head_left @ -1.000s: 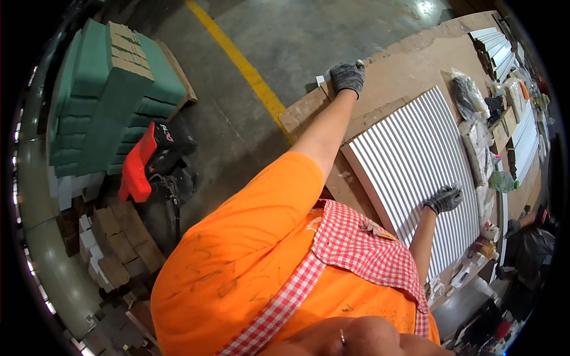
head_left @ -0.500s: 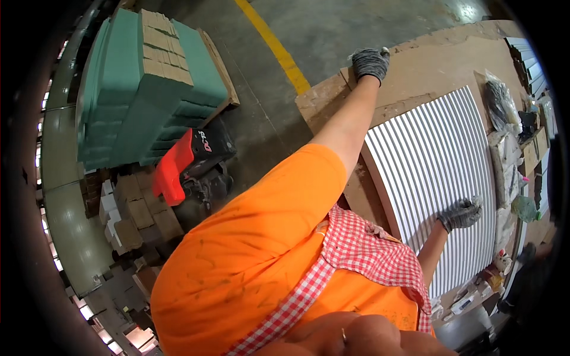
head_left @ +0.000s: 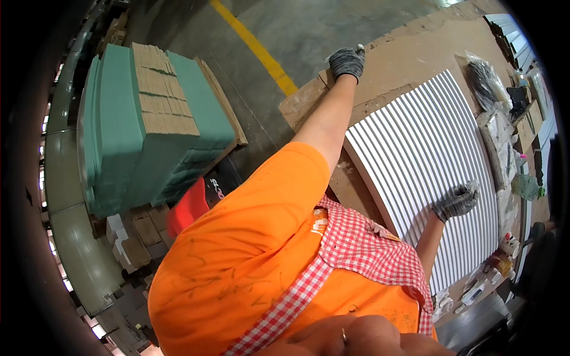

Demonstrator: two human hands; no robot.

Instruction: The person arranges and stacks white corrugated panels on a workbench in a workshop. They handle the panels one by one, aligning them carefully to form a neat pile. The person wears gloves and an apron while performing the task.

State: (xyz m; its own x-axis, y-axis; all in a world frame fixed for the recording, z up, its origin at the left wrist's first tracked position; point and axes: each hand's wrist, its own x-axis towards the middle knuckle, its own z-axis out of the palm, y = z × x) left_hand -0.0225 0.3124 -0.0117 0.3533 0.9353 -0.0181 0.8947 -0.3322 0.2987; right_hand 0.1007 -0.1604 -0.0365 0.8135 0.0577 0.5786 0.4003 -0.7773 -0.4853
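Observation:
My left hand (head_left: 347,64), in a grey knit glove, is at the far left edge of a cardboard-covered worktable (head_left: 415,59). Its fingers are curled in, and I cannot make out whether anything is inside them. A wide row of white slats with dark gaps (head_left: 421,148) lies across the table. Above the near right part of these slats is my right hand (head_left: 456,202), also gloved in grey. Its fingers are bent closed with the tips toward the right. What they hold, if anything, is hidden.
Bagged dark items (head_left: 488,83), wrapped white packs (head_left: 497,148) and a greenish plastic bottle (head_left: 526,186) line the table's right side. A tall green stack with cardboard strips (head_left: 119,130) stands left, beside a red and black machine (head_left: 190,207). A yellow line (head_left: 252,44) crosses the floor.
The whole view has swung, so the table sits further left and the green stack lower. Both hands keep nearly the same places over the table, fingers still curled.

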